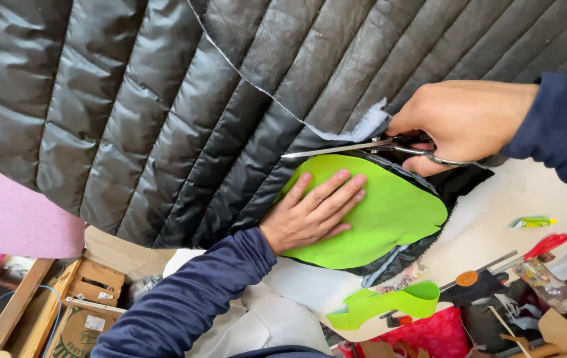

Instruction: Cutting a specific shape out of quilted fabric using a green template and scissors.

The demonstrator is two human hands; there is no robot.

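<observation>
The left hand [310, 212] lies flat, fingers spread, on the green pattern piece [389, 212], pinning it to the black quilted fabric [164, 132]. Beyond the pattern, the right hand [462, 119] grips scissors [363, 147], cutting along its far edge; near edges appear uncut. A second green piece [389, 303] and a red-handled tool [545, 245] lie on the desk [489, 225] nearer than the pattern.

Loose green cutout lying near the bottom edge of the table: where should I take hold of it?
Take the small green cutout at its wide right lobe, coming from above. It lies flat and uncovered there, while its left end narrows to thin points and tools crowd the right side.
</observation>
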